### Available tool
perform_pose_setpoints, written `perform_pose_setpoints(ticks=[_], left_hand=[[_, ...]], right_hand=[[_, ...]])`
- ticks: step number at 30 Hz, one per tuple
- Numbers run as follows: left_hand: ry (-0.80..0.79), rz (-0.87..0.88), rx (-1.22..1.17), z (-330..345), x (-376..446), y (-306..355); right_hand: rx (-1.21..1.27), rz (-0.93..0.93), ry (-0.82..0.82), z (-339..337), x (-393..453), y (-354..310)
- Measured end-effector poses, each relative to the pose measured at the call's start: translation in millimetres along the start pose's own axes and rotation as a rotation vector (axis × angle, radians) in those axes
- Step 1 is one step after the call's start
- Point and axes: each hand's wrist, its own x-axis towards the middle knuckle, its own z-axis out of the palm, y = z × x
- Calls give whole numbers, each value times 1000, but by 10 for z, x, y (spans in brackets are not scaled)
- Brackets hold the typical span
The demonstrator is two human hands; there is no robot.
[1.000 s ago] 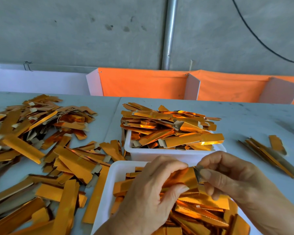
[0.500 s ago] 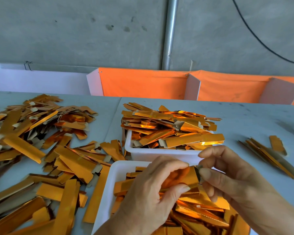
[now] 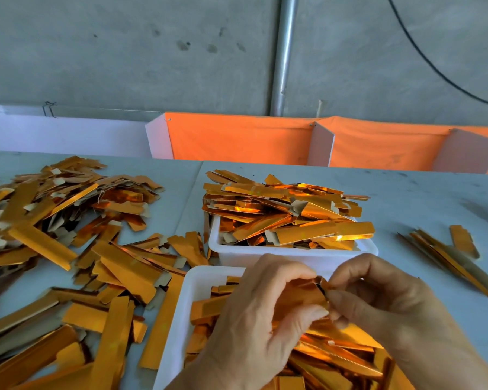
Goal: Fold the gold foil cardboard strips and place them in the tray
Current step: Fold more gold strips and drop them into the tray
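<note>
Pinching one strip [image 3: 299,295] between both hands [image 3: 316,311] over the near tray [image 3: 192,294]. Both trays look full; a big pile [image 3: 68,249] remains on the table [image 3: 420,198].

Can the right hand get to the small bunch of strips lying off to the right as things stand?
Probably yes, but not right now. The small bunch of strips lies on bare table with nothing between it and the right hand. That hand, with the left hand, is pinching a gold strip and must let go first.
</note>
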Motion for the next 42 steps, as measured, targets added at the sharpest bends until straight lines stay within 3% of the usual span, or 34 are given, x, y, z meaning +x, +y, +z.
perform_pose_setpoints(ticks=[7, 19, 26, 29, 34, 42], left_hand=[[55, 37, -54, -23, 26, 18], [35, -14, -193, -61, 35, 17], [-74, -183, -262, -77, 5, -29], [-80, -177, -131, -73, -10, -72], [-63, -121, -59, -75, -11, -85], [-107, -232, -157, -92, -17, -93]], right_hand=[[-145, -68, -39, 57, -18, 7], [-79, -58, -89, 74, -8, -22], [96, -33, -52, 56, 22, -12], [290, 26, -25, 50, 30, -4], [388, 80, -102, 32, 20, 2], [394, 140, -212, -58, 52, 38]])
